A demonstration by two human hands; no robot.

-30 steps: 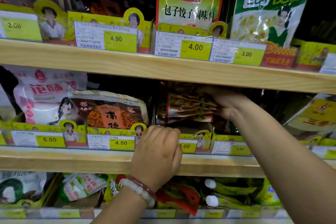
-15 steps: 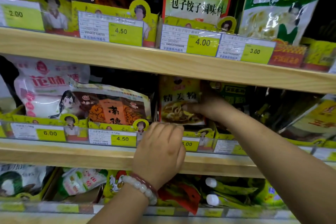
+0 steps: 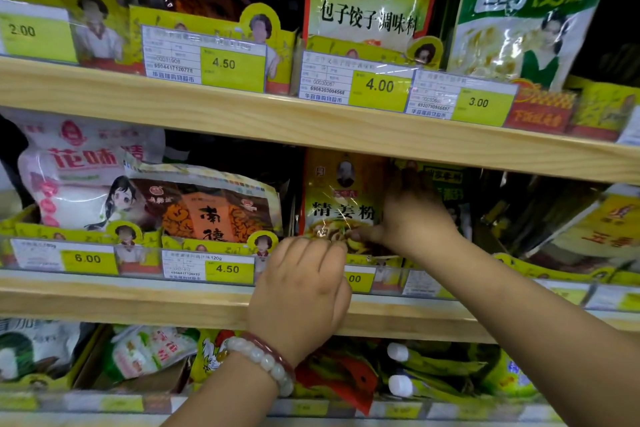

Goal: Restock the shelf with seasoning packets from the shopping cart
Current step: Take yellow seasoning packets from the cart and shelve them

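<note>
Yellow and glossy, the seasoning packet [image 3: 341, 204] stands upright on the middle shelf [image 3: 145, 305], its top just under the pale wooden edge of the upper shelf [image 3: 242, 118], between a brown and orange packet [image 3: 207, 208] to its left and a green packet [image 3: 446, 184] to its right. The right hand [image 3: 412, 215] reaches in from the lower right, forearm angled up and to the left, and pinches the packet's right side: the thumb lies across the printed front low down while the fingers [image 3: 408, 180] run up along its right edge and behind it. The left hand [image 3: 301, 291] comes up from below, its wrist wearing a white bead bracelet [image 3: 263, 362] and a red bangle [image 3: 273, 348]. Its fingers [image 3: 311, 250] are curled together over the clear price rail [image 3: 138, 260] at the shelf's front lip, knuckles toward the camera, just below the packet's bottom edge; whether they grip the rail or only rest on it, and whether they touch the packet, I cannot tell. A yellow price tag [image 3: 228, 269] reading 4.50 sits just left of that hand.
</note>
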